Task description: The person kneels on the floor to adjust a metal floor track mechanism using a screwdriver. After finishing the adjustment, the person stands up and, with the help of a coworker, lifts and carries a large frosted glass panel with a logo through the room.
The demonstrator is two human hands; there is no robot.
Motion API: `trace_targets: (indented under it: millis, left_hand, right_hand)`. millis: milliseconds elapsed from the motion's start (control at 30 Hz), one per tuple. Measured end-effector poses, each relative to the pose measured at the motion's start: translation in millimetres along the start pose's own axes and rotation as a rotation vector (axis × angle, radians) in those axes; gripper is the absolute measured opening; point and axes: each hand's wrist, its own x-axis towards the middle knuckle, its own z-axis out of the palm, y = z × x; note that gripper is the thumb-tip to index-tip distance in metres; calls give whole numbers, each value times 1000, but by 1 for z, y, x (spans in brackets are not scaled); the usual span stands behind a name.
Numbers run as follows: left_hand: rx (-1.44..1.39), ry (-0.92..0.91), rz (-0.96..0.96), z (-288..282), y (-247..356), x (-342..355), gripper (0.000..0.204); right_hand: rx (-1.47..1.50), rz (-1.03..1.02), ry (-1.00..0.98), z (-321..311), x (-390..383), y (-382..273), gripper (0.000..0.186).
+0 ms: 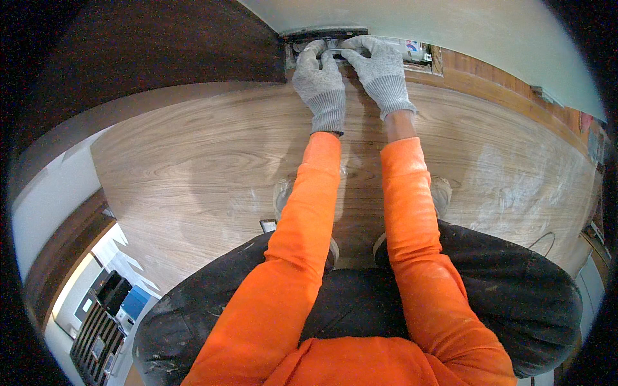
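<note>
Both my hands wear grey knit work gloves and reach to a narrow, open recess (438, 61) at the foot of a pale wall panel. My left hand (318, 74) is closed, its bent fingertips inside the left part of the recess; what they grip is too small to make out. Close beside it, my right hand (376, 69) pinches one end of a thin pale strip (335, 49) that spans the gap between the gloves. A white piece with a coloured label (412, 48) lies in the recess, partly behind the right glove. A dark bar (328, 32) runs along the recess's upper edge.
I squat on a wood-grain board (225, 154) with pale dust smears. A dark brown panel (161, 45) stands at the left, beside the recess. Along the wall's base at the right runs a wooden strip (496, 80). Through an opening at lower left, a slatted dark item (96, 344) shows.
</note>
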Motion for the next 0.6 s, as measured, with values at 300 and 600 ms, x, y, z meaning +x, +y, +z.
trace_targets:
  millis: [300,600]
  left_hand:
    - [-87,12,-87,-1,2,2,20]
    - [-183,-9,-156,7,-8,0,23]
  right_hand:
    - [0,-26,29,3,-5,2,24]
    - [19,9,88,8,-9,-2,22]
